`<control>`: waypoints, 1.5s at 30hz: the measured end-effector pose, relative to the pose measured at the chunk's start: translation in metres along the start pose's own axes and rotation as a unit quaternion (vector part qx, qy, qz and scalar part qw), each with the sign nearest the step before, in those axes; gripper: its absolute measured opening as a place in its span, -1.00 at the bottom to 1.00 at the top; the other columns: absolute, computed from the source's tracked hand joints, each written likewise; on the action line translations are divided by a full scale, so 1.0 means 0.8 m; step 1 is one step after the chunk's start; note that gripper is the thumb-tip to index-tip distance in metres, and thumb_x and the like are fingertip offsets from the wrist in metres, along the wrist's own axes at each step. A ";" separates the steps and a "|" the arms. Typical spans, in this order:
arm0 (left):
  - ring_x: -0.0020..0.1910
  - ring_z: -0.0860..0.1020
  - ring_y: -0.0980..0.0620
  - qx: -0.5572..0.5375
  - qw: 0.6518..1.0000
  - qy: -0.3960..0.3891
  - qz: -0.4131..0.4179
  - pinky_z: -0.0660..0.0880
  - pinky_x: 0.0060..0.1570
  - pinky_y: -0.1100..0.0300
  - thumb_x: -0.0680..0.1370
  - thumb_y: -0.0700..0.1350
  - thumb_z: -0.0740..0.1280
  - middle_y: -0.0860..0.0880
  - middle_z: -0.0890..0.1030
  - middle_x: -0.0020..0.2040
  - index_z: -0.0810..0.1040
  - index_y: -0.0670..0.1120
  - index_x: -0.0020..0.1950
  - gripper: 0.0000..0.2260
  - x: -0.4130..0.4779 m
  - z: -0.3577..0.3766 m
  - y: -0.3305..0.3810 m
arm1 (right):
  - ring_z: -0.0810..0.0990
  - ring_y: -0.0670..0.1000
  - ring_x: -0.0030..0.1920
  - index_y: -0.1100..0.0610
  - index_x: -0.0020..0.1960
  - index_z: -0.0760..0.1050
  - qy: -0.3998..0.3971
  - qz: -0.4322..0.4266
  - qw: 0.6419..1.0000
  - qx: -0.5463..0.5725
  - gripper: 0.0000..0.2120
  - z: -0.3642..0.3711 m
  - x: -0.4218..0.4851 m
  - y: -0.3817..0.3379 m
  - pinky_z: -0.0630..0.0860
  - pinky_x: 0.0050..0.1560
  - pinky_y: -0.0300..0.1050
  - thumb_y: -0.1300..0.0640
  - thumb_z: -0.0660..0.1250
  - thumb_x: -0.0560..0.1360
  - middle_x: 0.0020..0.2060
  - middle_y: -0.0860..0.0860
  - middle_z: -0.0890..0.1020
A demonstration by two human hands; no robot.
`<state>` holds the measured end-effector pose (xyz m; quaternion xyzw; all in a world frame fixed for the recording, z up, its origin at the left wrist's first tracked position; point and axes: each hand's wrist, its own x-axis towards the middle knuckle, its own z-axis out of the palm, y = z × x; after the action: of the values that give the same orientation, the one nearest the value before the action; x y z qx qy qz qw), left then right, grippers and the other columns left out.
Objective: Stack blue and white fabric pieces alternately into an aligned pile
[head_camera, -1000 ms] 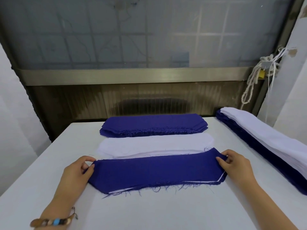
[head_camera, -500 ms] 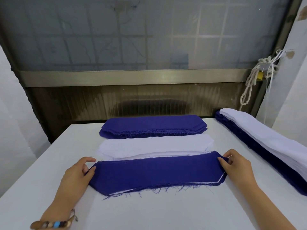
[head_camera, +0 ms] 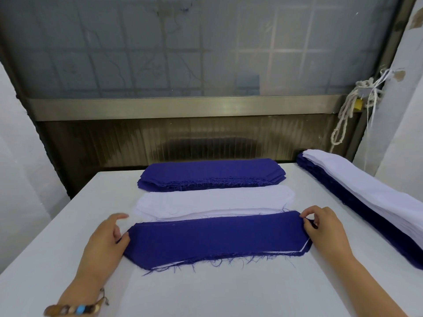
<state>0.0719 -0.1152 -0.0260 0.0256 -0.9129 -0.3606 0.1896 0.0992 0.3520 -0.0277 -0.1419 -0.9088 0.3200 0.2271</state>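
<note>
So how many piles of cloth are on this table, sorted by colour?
All blue: 1, the blue pile at the back.
All white: 1, the white pile in the middle.
Blue and white together: 2, the near pile in front and the long pile on the right.
Total: 4 piles.

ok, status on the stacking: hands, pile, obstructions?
Right hand pinches top blue piece, right end; left hand at left end, grip unclear. White edge shows lower right. Nothing blocking.
</note>
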 end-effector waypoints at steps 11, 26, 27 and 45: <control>0.01 0.53 0.15 -0.047 0.980 -0.095 0.170 0.42 -0.06 0.37 0.50 -0.20 0.42 0.16 0.61 -0.03 0.66 0.19 -0.08 -0.75 -0.006 -0.002 0.018 | 0.48 -0.09 -0.01 -0.04 0.04 0.61 -0.066 -0.277 0.958 -0.032 -0.70 -0.006 -0.010 -0.013 0.38 0.01 -0.31 0.32 0.25 0.55 -0.04 -0.15 0.51; -0.28 0.56 0.13 0.117 0.980 -0.142 0.072 0.54 -0.18 0.15 0.57 0.06 0.29 0.09 0.62 -0.30 0.62 0.04 -0.32 -0.71 0.016 0.007 0.059 | 0.48 -0.09 -0.12 -0.05 -0.20 0.50 -0.161 -0.198 0.952 -0.169 -0.68 0.004 0.012 -0.060 0.41 -0.14 -0.26 0.30 0.13 0.54 -0.15 -0.13 0.49; -0.29 0.56 0.12 0.176 0.972 -0.139 0.073 0.53 -0.21 0.18 0.57 0.10 0.26 0.05 0.62 -0.30 0.60 0.01 -0.30 -0.69 0.021 0.010 0.069 | 0.48 -0.09 -0.13 -0.05 -0.23 0.48 -0.164 -0.195 0.949 -0.184 -0.68 0.008 0.016 -0.073 0.41 -0.16 -0.26 0.29 0.13 0.54 -0.14 -0.11 0.49; 0.16 0.39 0.13 0.168 0.973 -0.061 0.147 0.33 0.09 0.24 0.64 0.01 0.13 0.17 0.47 0.19 0.45 0.15 0.29 -0.76 0.061 0.161 0.157 | 0.41 -0.04 0.09 -0.01 0.22 0.48 -0.117 -0.226 0.966 -0.041 -0.79 0.173 0.044 -0.179 0.39 0.10 -0.20 0.08 0.16 0.63 0.12 -0.07 0.46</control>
<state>-0.0090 0.0521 -0.0122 -0.0997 -0.9641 -0.1707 0.1771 -0.0165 0.1862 -0.0195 0.0959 -0.9499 0.2372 0.1793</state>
